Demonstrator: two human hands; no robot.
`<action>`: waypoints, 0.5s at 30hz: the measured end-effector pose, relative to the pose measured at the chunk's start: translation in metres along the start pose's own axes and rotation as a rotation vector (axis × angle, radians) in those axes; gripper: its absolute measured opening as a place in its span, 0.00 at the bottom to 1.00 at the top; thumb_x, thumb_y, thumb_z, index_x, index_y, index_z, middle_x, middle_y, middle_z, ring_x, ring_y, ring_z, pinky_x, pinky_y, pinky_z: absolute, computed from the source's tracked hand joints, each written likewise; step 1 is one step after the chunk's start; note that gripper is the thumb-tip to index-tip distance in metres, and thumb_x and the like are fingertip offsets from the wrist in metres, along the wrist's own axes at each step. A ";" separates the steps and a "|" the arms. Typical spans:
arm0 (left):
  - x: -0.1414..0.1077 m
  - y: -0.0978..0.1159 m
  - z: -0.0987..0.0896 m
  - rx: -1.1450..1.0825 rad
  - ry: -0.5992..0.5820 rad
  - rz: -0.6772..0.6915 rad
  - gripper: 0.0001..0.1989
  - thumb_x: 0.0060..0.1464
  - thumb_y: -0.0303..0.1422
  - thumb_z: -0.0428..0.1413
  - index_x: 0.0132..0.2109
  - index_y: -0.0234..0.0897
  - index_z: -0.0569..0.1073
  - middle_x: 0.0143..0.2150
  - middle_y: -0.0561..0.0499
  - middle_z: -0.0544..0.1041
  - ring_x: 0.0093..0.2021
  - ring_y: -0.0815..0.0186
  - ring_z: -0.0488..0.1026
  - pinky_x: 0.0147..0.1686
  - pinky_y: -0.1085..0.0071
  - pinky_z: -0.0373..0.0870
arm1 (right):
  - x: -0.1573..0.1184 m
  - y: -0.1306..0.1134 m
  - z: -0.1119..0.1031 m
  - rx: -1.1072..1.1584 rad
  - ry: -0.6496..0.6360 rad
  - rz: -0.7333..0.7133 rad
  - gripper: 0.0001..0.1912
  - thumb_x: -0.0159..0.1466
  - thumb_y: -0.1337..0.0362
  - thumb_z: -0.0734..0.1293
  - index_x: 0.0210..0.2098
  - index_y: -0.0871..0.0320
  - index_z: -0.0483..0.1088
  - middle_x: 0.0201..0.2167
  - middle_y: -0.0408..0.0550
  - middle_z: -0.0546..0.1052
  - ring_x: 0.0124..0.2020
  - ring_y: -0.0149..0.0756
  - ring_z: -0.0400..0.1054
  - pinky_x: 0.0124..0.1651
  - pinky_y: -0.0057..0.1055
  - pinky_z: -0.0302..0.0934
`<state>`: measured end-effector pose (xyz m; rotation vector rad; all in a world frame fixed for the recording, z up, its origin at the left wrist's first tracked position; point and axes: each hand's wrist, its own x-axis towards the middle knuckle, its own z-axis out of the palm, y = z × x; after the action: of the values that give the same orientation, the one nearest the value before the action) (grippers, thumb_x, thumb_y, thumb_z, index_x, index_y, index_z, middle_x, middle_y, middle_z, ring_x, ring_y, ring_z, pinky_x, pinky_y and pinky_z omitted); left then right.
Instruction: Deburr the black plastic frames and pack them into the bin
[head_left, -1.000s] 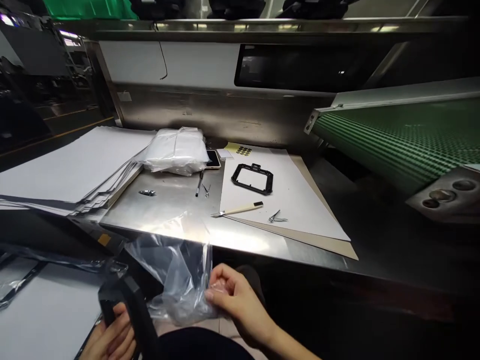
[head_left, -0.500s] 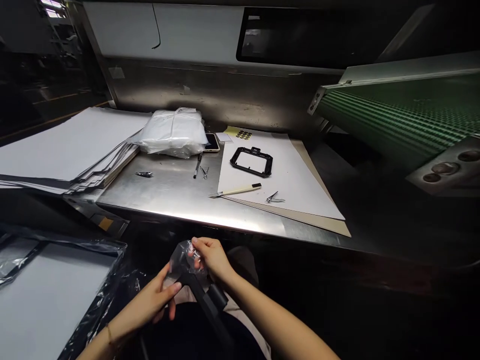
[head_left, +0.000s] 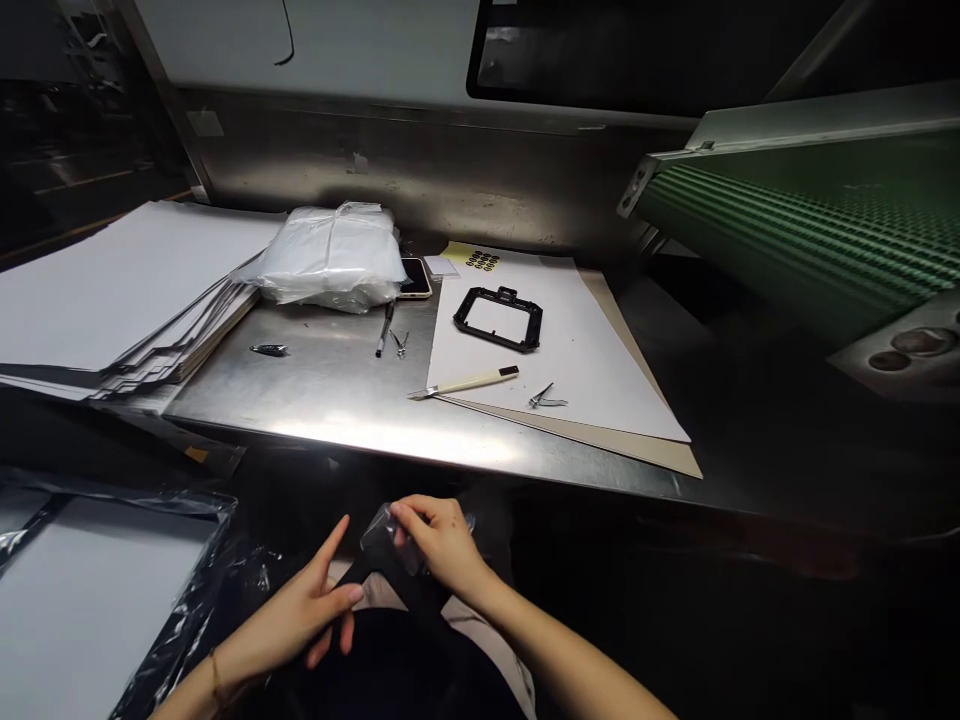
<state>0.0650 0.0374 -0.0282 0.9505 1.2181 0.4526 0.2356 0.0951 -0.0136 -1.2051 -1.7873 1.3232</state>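
Observation:
Low in front of my lap, my right hand (head_left: 439,540) pinches a clear plastic bag (head_left: 379,528) between thumb and fingers. The bag covers the upper end of a black angular plastic part (head_left: 412,590); its lower end merges with the dark clothing behind it. My left hand (head_left: 311,600) grips one arm of this part between thumb and lower fingers, with the index finger stretched out. On the table lie a black frame (head_left: 498,319), a craft knife (head_left: 472,382) and nail clippers (head_left: 546,396).
A stack of white sheets (head_left: 127,280) and a plastic-wrapped bundle (head_left: 330,255) occupy the table's left. Nearby lie a phone (head_left: 415,278), a pen (head_left: 385,330) and more clippers (head_left: 268,350). A green conveyor (head_left: 810,220) stands at right, a lined box (head_left: 97,590) at lower left.
My right hand has moved slightly right and down, drawing the bag further over the black part. My left index finger has lifted off the bag. The view has shifted slightly.

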 end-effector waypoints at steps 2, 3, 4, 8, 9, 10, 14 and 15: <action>0.011 0.004 0.002 -0.007 -0.019 0.014 0.38 0.50 0.38 0.47 0.58 0.37 0.30 0.18 0.55 0.72 0.09 0.75 0.55 0.10 0.79 0.49 | 0.014 -0.002 0.004 -0.008 -0.070 -0.028 0.18 0.60 0.62 0.55 0.20 0.60 0.68 0.16 0.41 0.68 0.19 0.26 0.59 0.23 0.22 0.52; 0.016 0.004 0.002 -0.014 -0.020 0.015 0.35 0.49 0.37 0.48 0.58 0.35 0.36 0.17 0.55 0.72 0.09 0.75 0.54 0.10 0.79 0.48 | 0.018 -0.003 0.004 -0.011 -0.121 -0.049 0.17 0.60 0.62 0.55 0.21 0.60 0.69 0.17 0.41 0.69 0.19 0.26 0.60 0.23 0.21 0.53; 0.021 0.003 0.000 -0.022 -0.016 0.009 0.30 0.49 0.37 0.48 0.56 0.33 0.46 0.17 0.55 0.71 0.09 0.76 0.54 0.10 0.79 0.47 | 0.020 -0.004 0.002 -0.015 -0.168 -0.072 0.16 0.60 0.62 0.55 0.23 0.60 0.69 0.18 0.41 0.70 0.19 0.26 0.61 0.23 0.21 0.54; 0.022 -0.007 -0.011 -0.065 0.059 -0.044 0.13 0.50 0.39 0.47 0.31 0.32 0.65 0.15 0.56 0.67 0.08 0.79 0.52 0.10 0.79 0.43 | 0.006 0.001 -0.020 -0.252 -0.266 -0.148 0.08 0.56 0.62 0.61 0.29 0.60 0.69 0.25 0.46 0.70 0.26 0.31 0.62 0.29 0.25 0.55; 0.019 -0.010 -0.014 -0.084 0.079 -0.057 0.13 0.50 0.40 0.46 0.28 0.33 0.64 0.15 0.56 0.67 0.09 0.79 0.52 0.10 0.79 0.43 | -0.002 0.005 -0.026 -0.398 -0.278 -0.151 0.07 0.55 0.63 0.61 0.29 0.60 0.68 0.26 0.48 0.69 0.27 0.34 0.62 0.29 0.28 0.55; 0.015 -0.013 -0.016 -0.104 0.089 -0.068 0.13 0.50 0.40 0.46 0.27 0.34 0.63 0.15 0.56 0.67 0.09 0.78 0.53 0.10 0.79 0.44 | -0.011 0.011 -0.031 -0.543 -0.286 -0.143 0.07 0.56 0.66 0.60 0.29 0.61 0.68 0.27 0.50 0.69 0.28 0.36 0.62 0.31 0.31 0.55; 0.008 -0.023 -0.022 -0.190 0.070 -0.089 0.11 0.46 0.40 0.51 0.31 0.35 0.65 0.20 0.54 0.70 0.11 0.76 0.59 0.11 0.78 0.50 | -0.052 0.042 -0.021 -0.559 -0.392 -0.057 0.10 0.54 0.73 0.57 0.33 0.61 0.66 0.30 0.52 0.69 0.32 0.39 0.63 0.36 0.35 0.56; 0.009 -0.025 -0.022 -0.205 0.070 -0.097 0.11 0.45 0.39 0.52 0.32 0.36 0.65 0.21 0.53 0.71 0.11 0.75 0.61 0.11 0.78 0.52 | -0.060 0.049 -0.012 -0.429 -0.467 -0.045 0.10 0.54 0.72 0.57 0.34 0.59 0.66 0.30 0.50 0.70 0.31 0.37 0.63 0.34 0.31 0.57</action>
<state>0.0431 0.0385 -0.0542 0.7028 1.2486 0.5268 0.2853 0.0492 -0.0537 -1.1156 -2.5160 1.3104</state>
